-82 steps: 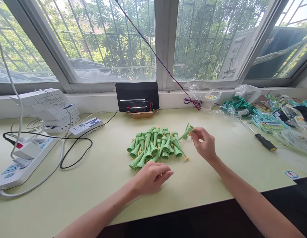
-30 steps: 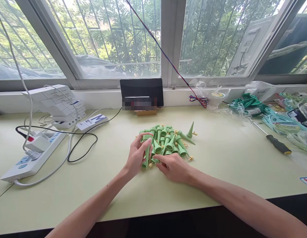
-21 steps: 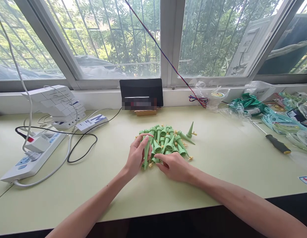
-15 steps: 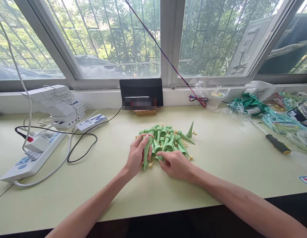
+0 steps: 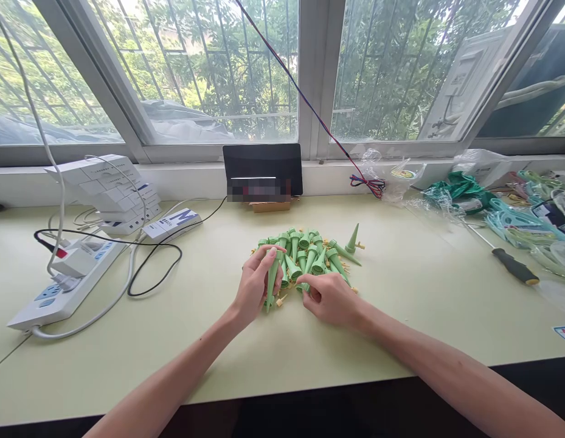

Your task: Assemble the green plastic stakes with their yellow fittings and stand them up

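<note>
My left hand (image 5: 256, 283) is wrapped round a green plastic cone-shaped spike (image 5: 272, 285), its point downward and its wide capped end up by the thumb. At the near right side of the pile, my right hand (image 5: 332, 298) is closed with the fingers curled in; whatever they hold, if anything, is hidden. Between and beyond both hands lies a heap of similar green spikes (image 5: 319, 263), with small yellow valve-like pieces among them. One such yellow piece (image 5: 281, 300) rests on the table between the hands. At the heap's right, one spike (image 5: 352, 238) stands point up.
A white power strip (image 5: 65, 292), looping cables and stacked white boxes (image 5: 111, 188) occupy the left. A dark tablet (image 5: 264, 167) leans at the window. To the right lie a screwdriver (image 5: 514, 266), a green plastic bag (image 5: 462, 191) and bundled bags. The table's front edge runs below my forearms.
My right hand has shifted slightly to the right, away from my left hand. The left hand keeps its hold on the green spike. The whole view has moved a little.
</note>
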Demonstrator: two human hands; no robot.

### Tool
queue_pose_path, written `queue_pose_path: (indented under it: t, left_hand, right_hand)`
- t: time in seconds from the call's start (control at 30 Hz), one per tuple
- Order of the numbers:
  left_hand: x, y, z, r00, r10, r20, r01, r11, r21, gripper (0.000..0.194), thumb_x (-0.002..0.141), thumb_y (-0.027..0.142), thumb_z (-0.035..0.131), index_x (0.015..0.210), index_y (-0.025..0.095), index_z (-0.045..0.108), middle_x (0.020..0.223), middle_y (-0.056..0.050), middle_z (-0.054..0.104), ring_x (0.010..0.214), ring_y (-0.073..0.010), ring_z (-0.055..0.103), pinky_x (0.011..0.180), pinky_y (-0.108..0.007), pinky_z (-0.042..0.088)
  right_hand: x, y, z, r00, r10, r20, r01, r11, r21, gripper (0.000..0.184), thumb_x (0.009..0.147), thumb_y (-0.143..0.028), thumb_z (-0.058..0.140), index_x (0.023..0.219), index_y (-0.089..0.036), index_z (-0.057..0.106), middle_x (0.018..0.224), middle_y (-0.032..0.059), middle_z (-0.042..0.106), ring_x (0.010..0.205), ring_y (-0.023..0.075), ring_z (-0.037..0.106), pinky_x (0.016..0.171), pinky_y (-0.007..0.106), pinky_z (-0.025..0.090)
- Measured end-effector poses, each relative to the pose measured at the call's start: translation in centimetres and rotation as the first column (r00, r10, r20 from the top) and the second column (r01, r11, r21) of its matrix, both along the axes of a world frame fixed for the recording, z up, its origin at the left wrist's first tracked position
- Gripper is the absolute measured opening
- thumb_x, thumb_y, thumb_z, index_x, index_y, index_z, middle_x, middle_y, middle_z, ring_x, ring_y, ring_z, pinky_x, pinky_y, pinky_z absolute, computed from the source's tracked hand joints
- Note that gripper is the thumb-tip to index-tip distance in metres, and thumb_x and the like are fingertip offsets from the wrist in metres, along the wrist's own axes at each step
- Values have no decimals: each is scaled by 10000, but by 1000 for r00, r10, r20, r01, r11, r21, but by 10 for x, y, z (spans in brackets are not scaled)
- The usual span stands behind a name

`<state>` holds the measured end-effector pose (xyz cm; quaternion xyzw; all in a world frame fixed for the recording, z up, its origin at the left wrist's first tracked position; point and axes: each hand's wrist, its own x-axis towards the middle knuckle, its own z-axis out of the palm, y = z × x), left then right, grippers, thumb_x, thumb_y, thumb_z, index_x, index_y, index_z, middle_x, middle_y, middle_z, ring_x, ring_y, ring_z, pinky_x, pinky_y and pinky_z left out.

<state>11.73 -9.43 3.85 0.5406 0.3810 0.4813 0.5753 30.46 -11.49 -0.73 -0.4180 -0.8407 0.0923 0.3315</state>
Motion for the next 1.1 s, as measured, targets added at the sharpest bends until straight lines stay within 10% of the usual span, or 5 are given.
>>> queue_pose_path:
  t: [0.33,0.57,1.1]
  left_hand:
    - [2,-1,0,1000,0,-19,0,1000,11,298,937,483,493,1063,226,578,490,59,467,385,-85,372,370,-175,281]
    - [1,0,-3,1000,-7,-14,7,1000,10,304,931,479,507,1073,223,587,495,53,476,391,-88,378,365,-179,265]
    - [3,0,-4,1000,-28,1,28,1000,11,287,943,470,498,1038,210,576,493,62,469,388,-81,367,387,-187,293]
  right_hand:
    - [1,1,3,991,-1,-132,17,993,116,136,874,-185,546,891,-166,679,540,-28,584,455,87,480,507,203,373]
    - [35,22,22,918,-201,-342,272,947,173,133,900,-217,555,947,-173,671,698,2,651,433,83,414,505,239,419]
    - [14,15,20,995,41,93,-60,977,206,259,896,-356,631,1112,-215,654,1126,99,627,1109,261,484,988,438,381]
